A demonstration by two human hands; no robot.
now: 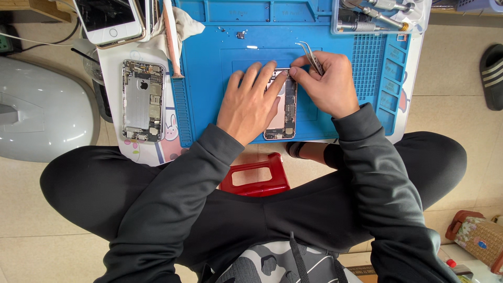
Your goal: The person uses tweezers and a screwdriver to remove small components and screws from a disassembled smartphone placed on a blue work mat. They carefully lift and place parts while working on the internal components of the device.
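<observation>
An opened phone body (286, 112) lies upright on a blue repair mat (209, 78), its circuit parts exposed. My left hand (250, 100) rests flat on the phone's left side, fingers spread and pressing it down. My right hand (325, 84) holds metal tweezers (311, 55); its fingertips pinch at the phone's top edge, and whatever small part sits there is hidden by the fingers.
A second opened phone shell (142, 100) lies left of the mat on a white pad. A white phone (109, 20) sits at top left beside a cloth (178, 29). A tool tray (377, 15) is at top right. A red stool (255, 175) stands below the mat.
</observation>
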